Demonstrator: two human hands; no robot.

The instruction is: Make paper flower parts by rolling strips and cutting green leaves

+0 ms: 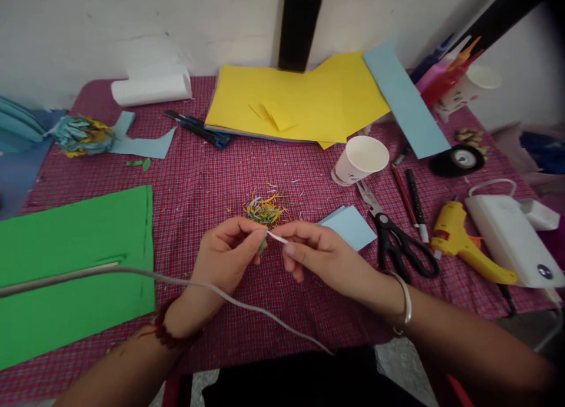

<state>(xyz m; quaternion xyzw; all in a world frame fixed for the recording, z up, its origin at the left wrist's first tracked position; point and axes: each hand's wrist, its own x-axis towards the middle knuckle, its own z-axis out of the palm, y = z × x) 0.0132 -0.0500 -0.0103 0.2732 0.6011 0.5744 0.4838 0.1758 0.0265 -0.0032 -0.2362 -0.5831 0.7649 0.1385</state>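
Here, pinched narrowly at either end between left hand (pixel 223 255) and right hand (pixel 320 252), one thin white strip (pixel 278 238), above the near part of the checked tablecloth (pixel 189 177). In long axis, nearly level, running left to right across the view with a slight downward slope, toward the right thumb. Also at the left fingertips, one small green piece (pixel 262 246). Just beyond, one heap of clippings (pixel 265 209); farther right, one pair of scissors (pixel 384 221), one glue gun (pixel 450 221), two paper cups (pixel 348 170).
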